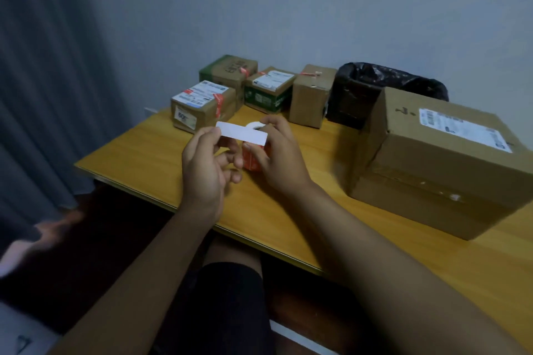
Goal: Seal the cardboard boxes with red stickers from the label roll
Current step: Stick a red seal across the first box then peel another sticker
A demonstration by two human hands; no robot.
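Label roll (253,157) sits pinched in the right hand (278,153) above the table (144,158); left hand (206,164) grips the white liner strip (241,135) drawn off it. Step judged: peeling a red sticker free. Next calls for carrying it to a seam. Big box (444,161) near right, no sticker visible. Farther: four small boxes (202,104), red-taped, and a black-lined bin (372,89). Nothing blocks the reach.

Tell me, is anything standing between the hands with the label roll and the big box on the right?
Nothing visible does. Only bare table lies between the label roll, held by both hands, and the big box.
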